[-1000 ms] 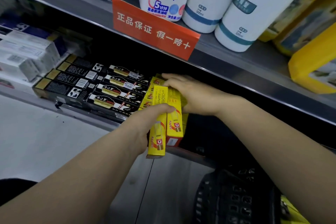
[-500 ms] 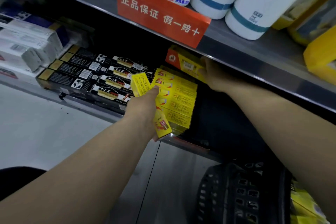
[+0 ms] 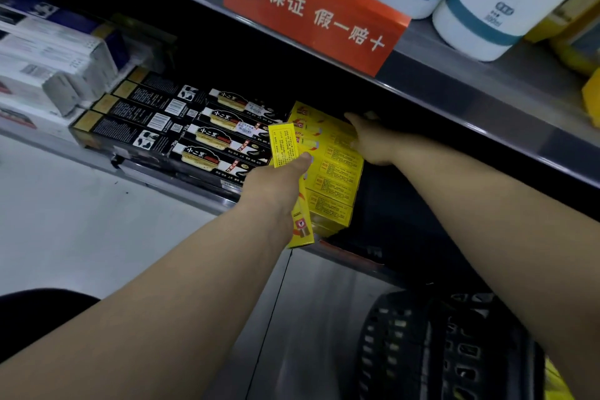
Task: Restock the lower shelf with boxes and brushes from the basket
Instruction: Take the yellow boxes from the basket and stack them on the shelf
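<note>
Yellow box (image 3: 290, 172) gripped in my L hand (image 3: 276, 185), frame centre, beside the yellow box stack (image 3: 334, 169) on the lower shelf (image 3: 181, 185). R hand (image 3: 370, 143) rests on stack, fingers straight. Black basket (image 3: 422, 344) lower right.

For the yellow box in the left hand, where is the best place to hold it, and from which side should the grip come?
Hold the yellow box around its middle, across the narrow width, coming from its free left side. It is long and slim, and the stack of yellow boxes blocks its right side. The left hand already holds it about there.
</note>
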`<control>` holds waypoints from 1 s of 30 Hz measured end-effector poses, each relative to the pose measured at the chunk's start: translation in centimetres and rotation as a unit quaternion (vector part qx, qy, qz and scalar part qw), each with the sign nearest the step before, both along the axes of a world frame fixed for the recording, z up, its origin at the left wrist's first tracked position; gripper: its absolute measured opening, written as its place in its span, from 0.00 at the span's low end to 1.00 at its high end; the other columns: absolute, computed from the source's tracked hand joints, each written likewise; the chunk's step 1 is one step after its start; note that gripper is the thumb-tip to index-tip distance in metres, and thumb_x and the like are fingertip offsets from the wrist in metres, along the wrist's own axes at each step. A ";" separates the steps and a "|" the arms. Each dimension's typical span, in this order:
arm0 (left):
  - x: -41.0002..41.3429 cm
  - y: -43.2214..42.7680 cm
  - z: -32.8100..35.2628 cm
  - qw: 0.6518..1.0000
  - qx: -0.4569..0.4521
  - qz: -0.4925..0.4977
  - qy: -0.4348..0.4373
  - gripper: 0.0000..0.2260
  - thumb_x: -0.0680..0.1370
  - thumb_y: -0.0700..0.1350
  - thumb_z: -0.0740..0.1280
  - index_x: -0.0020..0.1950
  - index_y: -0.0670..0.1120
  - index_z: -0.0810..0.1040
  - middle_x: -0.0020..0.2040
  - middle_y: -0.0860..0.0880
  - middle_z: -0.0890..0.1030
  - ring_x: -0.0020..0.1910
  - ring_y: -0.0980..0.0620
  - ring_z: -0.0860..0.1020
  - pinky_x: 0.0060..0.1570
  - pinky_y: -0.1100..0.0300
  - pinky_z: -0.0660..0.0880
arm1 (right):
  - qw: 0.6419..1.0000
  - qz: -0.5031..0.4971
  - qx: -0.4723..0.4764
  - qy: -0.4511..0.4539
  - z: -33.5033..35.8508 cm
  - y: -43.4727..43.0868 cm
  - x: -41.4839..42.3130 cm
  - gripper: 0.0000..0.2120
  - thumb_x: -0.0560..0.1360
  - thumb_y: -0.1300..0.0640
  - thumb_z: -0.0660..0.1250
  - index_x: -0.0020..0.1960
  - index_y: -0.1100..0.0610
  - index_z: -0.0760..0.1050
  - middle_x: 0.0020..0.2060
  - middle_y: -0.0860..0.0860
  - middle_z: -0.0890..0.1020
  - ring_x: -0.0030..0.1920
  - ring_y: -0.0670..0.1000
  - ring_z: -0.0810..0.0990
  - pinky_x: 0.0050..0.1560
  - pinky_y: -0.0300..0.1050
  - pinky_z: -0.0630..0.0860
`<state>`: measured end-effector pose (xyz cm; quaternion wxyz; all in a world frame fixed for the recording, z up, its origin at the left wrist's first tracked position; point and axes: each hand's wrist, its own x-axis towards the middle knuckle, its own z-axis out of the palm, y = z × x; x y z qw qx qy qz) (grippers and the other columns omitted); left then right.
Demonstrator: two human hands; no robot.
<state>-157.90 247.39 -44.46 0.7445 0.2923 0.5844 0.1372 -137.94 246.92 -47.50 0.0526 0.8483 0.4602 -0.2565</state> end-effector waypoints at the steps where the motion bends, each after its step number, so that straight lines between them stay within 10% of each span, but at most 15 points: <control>1: -0.1 0.0 0.0 1.000 0.003 -0.010 0.006 0.13 0.72 0.51 0.72 0.45 0.43 0.77 0.45 0.43 0.79 0.49 0.42 0.78 0.52 0.46 0.76 | 1.000 0.025 0.009 0.006 1.0 -0.4 -0.8 0.37 0.77 0.60 0.65 0.77 0.53 0.45 0.76 0.60 0.47 0.75 0.57 0.50 0.71 0.44 0.54; 4: -0.2 -0.4 0.0 0.998 0.033 -0.059 0.005 0.26 0.69 0.51 0.75 0.63 0.41 0.75 0.45 0.46 0.77 0.44 0.48 0.76 0.45 0.55 0.74 | 0.980 0.165 0.087 0.069 4.4 -1.8 -3.7 0.48 0.68 0.59 0.75 0.76 0.47 0.46 0.75 0.57 0.50 0.75 0.52 0.50 0.68 0.38 0.53; 8: -0.3 -1.0 -0.2 0.974 0.159 -0.164 0.001 0.30 0.67 0.52 0.76 0.66 0.47 0.72 0.42 0.55 0.73 0.35 0.63 0.67 0.29 0.65 0.63 | 0.938 0.313 0.145 0.040 6.7 -4.2 -5.6 0.28 0.68 0.55 0.75 0.66 0.49 0.71 0.71 0.52 0.63 0.70 0.53 0.59 0.68 0.43 0.57; 15: -1.5 -0.2 -0.9 0.886 0.378 -0.252 0.094 0.38 0.67 0.44 0.77 0.73 0.47 0.61 0.68 0.44 0.69 0.63 0.45 0.71 0.57 0.56 0.69 | 0.978 0.146 0.141 0.048 5.6 -6.1 -2.5 0.19 0.74 0.53 0.68 0.60 0.60 0.69 0.42 0.51 0.73 0.39 0.47 0.70 0.38 0.41 0.63; 19: -1.5 -0.4 -1.3 0.846 0.401 -0.329 0.121 0.38 0.71 0.43 0.73 0.75 0.48 0.56 0.71 0.46 0.66 0.66 0.44 0.68 0.56 0.55 0.68 | 0.983 0.047 0.175 0.041 4.1 -4.7 -0.8 0.19 0.79 0.57 0.61 0.67 0.60 0.62 0.51 0.55 0.71 0.49 0.51 0.70 0.42 0.36 0.60; 23: -1.2 -0.8 -1.4 0.792 0.410 -0.435 0.123 0.34 0.74 0.46 0.70 0.75 0.49 0.57 0.74 0.47 0.62 0.69 0.44 0.64 0.65 0.50 0.67 | 0.985 -0.007 0.172 -0.024 1.8 -2.6 1.3 0.25 0.80 0.56 0.58 0.74 0.59 0.55 0.70 0.58 0.65 0.68 0.57 0.66 0.68 0.48 0.62; 30: -0.9 -1.3 -2.2 0.705 0.399 -0.567 0.149 0.34 0.75 0.55 0.66 0.76 0.48 0.55 0.78 0.47 0.50 0.76 0.44 0.51 0.72 0.46 0.55 | 0.984 -0.072 0.165 -0.006 -1.2 0.9 3.4 0.24 0.79 0.60 0.59 0.73 0.60 0.58 0.69 0.60 0.67 0.68 0.58 0.67 0.66 0.48 0.66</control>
